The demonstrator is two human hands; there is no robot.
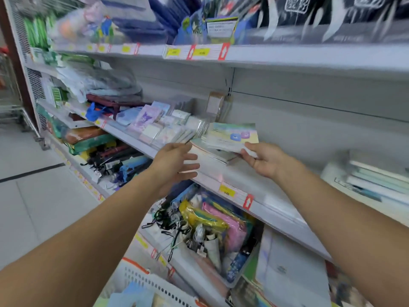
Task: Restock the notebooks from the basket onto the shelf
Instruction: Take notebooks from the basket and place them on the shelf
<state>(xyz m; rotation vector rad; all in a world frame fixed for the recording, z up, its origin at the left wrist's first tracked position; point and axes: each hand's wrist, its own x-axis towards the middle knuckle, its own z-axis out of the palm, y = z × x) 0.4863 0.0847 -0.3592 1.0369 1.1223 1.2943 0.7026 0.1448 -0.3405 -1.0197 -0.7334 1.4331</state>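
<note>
1. White basket (pixel 141 278) with an orange rim sits lowest, nearest the camera.
2. Left hand (pixel 174 160) hovers with fingers spread, holding nothing.
3. Right hand (pixel 263 160) grips the notebooks (pixel 230 138) on the shelf (pixel 261 196).
4. Wrapped sticker packs (pixel 163 125) crowd just left of them.

Top shelf goods (pixel 137 21) smeared by motion blur, packaging unreadable. Price tags (pixel 200 52) too blurred to read. Basket (pixel 155 286) cut off by bottom edge, contents just a blue blur. Right hand (pixel 264 161) fingers partly hidden under the notebook stack (pixel 230 138); stack count unclear. White books (pixel 376 180) at right clipped by frame edge. Both forearms run off frame.
</note>
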